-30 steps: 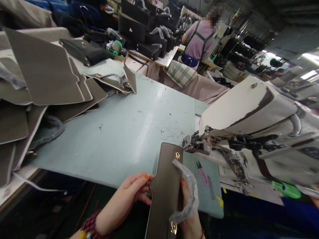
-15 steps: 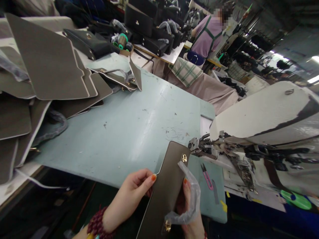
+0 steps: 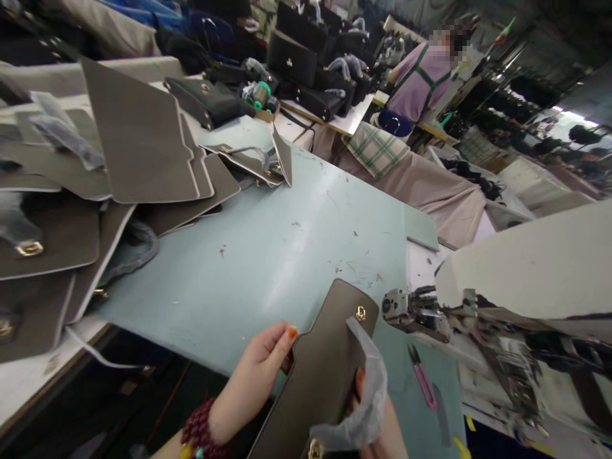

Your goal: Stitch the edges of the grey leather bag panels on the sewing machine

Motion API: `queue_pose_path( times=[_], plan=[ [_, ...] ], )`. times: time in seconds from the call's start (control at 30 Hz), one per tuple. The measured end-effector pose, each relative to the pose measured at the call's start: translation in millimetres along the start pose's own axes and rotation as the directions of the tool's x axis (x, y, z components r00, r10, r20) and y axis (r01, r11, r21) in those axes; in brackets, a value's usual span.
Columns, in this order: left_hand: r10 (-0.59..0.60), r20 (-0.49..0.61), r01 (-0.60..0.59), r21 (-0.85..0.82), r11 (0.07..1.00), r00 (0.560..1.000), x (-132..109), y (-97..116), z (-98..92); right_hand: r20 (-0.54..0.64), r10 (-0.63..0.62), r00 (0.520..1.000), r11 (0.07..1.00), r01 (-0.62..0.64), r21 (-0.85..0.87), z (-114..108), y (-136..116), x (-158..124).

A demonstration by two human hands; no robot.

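Observation:
A brown leather bag panel point(image 3: 318, 363) is held tilted over the front edge of the pale green table point(image 3: 268, 255). My left hand point(image 3: 262, 357) pinches its notched left edge between thumb and fingers. On the right side, my right hand point(image 3: 377, 421) grips the panel, partly hidden behind the plastic-wrapped handle point(image 3: 375, 382). Gold fittings join that handle to the panel; the upper one point(image 3: 360, 313) shows clearly. Just right of the panel's top corner is the metal presser area of a sewing machine point(image 3: 414, 309).
Brown panels with wrapped handles point(image 3: 138, 140) pile up at the left. Pink thread snips point(image 3: 422, 379) lie right of my right hand. Black bags point(image 3: 291, 57) and a person in purple point(image 3: 421, 80) are farther back. The white machine body point(image 3: 526, 255) fills the right.
The view has shifted, so the surroundings sit farther right and slightly lower. The panel has turned slightly in my hands, and my right hand is now more covered by the handle.

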State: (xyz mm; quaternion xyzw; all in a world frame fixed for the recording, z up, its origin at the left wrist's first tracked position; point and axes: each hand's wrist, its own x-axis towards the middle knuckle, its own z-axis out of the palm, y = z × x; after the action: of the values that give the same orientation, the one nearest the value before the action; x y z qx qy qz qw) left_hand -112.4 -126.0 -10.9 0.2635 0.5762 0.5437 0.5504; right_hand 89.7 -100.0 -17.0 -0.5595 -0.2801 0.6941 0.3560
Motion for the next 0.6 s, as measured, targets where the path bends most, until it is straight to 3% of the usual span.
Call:
queue_pose_path(
  times=[0.07,0.13,0.2,0.27,0.33,0.4,0.47,0.53,0.6],
  plan=[
    [0.07,-0.109,-0.073,-0.024,0.997,0.992,13.2,2.9,-15.2,0.02,-0.031,0.999,0.999,0.031,0.011,11.0,-12.1,17.1],
    [0.235,-0.222,-0.219,0.096,0.971,0.946,29.0,12.9,-39.8,0.027,-0.11,0.994,0.991,0.108,0.083,28.7,-32.3,43.0],
    [0.447,-0.293,-0.336,0.36,0.87,0.845,44.7,31.5,-72.3,0.002,-0.211,0.978,0.947,0.203,0.248,51.1,-56.3,71.5],
    [0.605,-0.308,-0.356,0.584,0.73,0.734,58.8,56.7,-108.3,-0.029,-0.272,0.962,0.903,0.266,0.338,72.1,-76.9,93.6],
    [0.682,-0.324,-0.331,0.688,0.646,0.656,71.5,83.2,-143.6,0.019,-0.258,0.966,0.915,0.238,0.324,84.4,-86.8,103.2],
    [0.737,-0.291,-0.261,0.804,0.534,0.611,84.3,104.9,-175.7,0.095,-0.193,0.977,0.955,0.164,0.249,83.9,-82.3,100.0],
    [0.752,-0.176,-0.079,0.954,0.291,0.635,97.9,119.0,-203.7,0.134,-0.118,0.984,0.982,0.096,0.162,71.3,-65.4,88.4],
    [0.701,-0.071,0.085,0.996,0.015,0.709,111.2,126.8,-227.1,0.138,-0.035,0.99,0.995,0.022,0.093,51.7,-42.0,73.8],
    [0.638,-0.026,0.113,0.989,-0.095,0.769,121.6,132.2,-244.7,0.103,0.052,0.993,0.996,-0.059,0.061,30.7,-18.6,59.5]
  ],
)
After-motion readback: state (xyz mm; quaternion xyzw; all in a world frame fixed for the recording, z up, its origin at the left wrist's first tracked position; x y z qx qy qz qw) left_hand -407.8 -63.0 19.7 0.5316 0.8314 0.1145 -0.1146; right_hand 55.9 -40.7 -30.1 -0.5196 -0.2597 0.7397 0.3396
